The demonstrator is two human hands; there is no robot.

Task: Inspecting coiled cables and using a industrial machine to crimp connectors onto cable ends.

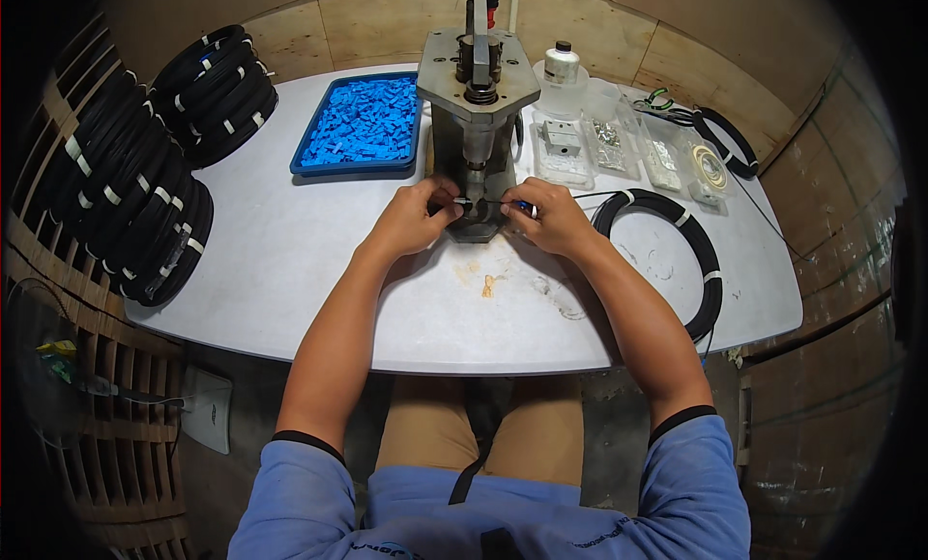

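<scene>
Pinching with thumb and fingers, both hands meet at the foot of a metal press (pixel 474 125), one on each side of its vertical tool. The left hand (pixel 414 217) is closed narrowly on a small pale part (pixel 462 201), too small to identify. The right hand (pixel 553 217) grips a black cable (pixel 495 203) with a blue piece (pixel 525 208) at its fingertips. Holding from both sides probably keeps the work lined up under the tool and the fingers out from beneath it.

Beyond the right wrist, a loose cable coil (pixel 712 270) lies flat on the bench (pixel 251 289), seemingly placed there so that its free end can feed inward; the right forearm passes close to it. A yellowish scrap (pixel 488 286) lies in front of the press, apart from the hands.

Behind the left hand, a dark blue tray (pixel 298 154) keeps many loose blue pieces (pixel 358 120) together. The press column blocks a direct path from it to the clear containers (pixel 611 146) and white bottle (pixel 561 65) on the right. Stacked coils (pixel 135 192) crowd the far left.
</scene>
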